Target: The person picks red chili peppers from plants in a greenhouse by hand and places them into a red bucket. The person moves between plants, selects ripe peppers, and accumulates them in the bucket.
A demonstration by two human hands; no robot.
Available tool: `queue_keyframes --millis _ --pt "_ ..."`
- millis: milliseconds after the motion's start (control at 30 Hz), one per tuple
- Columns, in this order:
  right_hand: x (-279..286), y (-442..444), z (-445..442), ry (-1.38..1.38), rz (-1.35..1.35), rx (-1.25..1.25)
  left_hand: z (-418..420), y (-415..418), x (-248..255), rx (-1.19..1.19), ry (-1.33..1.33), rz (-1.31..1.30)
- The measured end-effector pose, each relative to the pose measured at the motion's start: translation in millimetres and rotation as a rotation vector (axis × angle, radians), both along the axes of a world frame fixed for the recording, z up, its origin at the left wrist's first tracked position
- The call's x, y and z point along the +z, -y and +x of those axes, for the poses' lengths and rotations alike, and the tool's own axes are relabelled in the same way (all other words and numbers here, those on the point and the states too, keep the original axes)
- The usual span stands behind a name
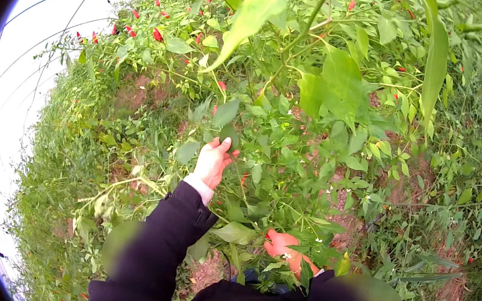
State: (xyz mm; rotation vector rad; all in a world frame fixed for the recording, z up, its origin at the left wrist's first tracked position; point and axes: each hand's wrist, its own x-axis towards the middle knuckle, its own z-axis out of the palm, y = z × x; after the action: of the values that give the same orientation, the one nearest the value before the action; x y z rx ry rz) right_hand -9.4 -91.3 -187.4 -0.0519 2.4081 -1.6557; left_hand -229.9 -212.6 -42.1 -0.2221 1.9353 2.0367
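Note:
My left hand [214,160] reaches forward among chili pepper plants, thumb and fingers closed on a green leaf [229,137]. A red chili pepper [244,179] hangs a little to the right of that hand. Lower down, close to my body, my right hand [283,246] is partly covered by leaves and small white flowers [286,256]. Its fingertips touch a small red chili pepper [268,236]; most of that pepper is hidden, and so are some of the fingers. A broad pale-green leaf [234,232] lies just left of the right hand.
Large leaves on a branch [306,28] hang close to the camera at the top. More red chili peppers [158,35] dot the plants at the upper left. Reddish soil [348,225] shows between the rows. Thin curved frame bars [61,30] stand against the bright sky.

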Motion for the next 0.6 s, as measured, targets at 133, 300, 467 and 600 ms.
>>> queue_keyframes --millis 133,300,467,600 --pt "3.5 -11.0 -8.2 0.493 -0.430 -0.212 58.6 2.6 34.7 -0.149 -0.354 -0.110" --pt "23.1 -21.4 -4.6 0.034 0.266 -0.077 106.3 25.3 49.8 -0.223 -0.518 -0.239" --pt "22.6 -19.4 -7.0 0.084 0.412 -0.083 120.9 45.0 39.7 -0.356 -0.903 -0.340" --pt "-22.4 -10.8 2.1 -0.044 0.205 -0.207 132.0 67.5 25.3 -0.247 -0.963 -0.304"
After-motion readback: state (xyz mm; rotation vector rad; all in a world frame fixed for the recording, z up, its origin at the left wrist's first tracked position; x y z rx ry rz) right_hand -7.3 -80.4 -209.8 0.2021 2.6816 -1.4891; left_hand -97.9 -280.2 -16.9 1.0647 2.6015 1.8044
